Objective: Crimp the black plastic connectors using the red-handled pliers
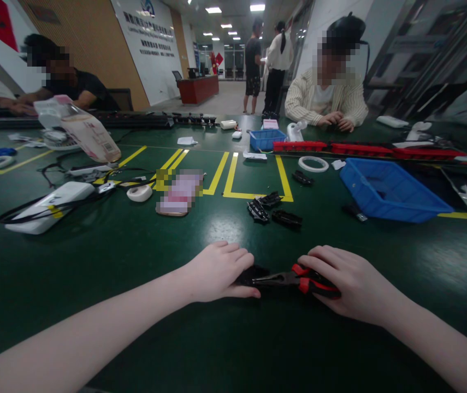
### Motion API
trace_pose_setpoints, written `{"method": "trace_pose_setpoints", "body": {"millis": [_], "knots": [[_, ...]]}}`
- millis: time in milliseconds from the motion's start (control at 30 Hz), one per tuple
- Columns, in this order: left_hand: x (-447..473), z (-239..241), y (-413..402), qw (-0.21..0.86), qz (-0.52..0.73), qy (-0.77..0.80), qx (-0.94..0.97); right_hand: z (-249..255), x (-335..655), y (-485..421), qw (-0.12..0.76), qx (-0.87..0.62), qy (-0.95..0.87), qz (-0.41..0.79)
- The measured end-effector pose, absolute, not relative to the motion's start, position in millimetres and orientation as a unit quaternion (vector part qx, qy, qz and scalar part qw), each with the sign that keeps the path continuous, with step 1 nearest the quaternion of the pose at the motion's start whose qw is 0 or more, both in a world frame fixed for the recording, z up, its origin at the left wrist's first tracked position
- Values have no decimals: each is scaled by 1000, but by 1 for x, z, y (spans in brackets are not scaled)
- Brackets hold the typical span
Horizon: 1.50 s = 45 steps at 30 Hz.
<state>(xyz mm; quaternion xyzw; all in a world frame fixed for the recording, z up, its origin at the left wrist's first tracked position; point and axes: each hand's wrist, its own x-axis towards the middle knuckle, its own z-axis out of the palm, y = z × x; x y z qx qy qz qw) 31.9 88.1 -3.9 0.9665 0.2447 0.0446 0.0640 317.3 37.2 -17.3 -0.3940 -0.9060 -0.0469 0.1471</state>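
Observation:
My left hand is closed around a small black part, most of which its fingers hide. My right hand grips long-nose pliers by their red and black handles. The jaws point left and reach the black part at my left fingertips; whether they clamp it I cannot tell. Just beyond my hands lie several loose black plastic pieces on the dark green table.
A blue bin stands to the right, with a smaller blue basket farther back. A phone, a white power bank with black cables and a tape roll lie left. Across the table sits a person.

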Motion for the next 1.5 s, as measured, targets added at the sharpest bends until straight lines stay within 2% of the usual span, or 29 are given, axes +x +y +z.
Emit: {"method": "trace_pose_setpoints", "body": {"millis": [333,833,1500], "knots": [[32,-4,90,97,61,245,963,-8,318,39,165,-391,-902,-82],[31,-5,91,100,60,258,959,-11,316,37,193,-454,-870,18],[31,-4,91,108,71,255,958,-14,310,33,187,-456,-869,39]]}}
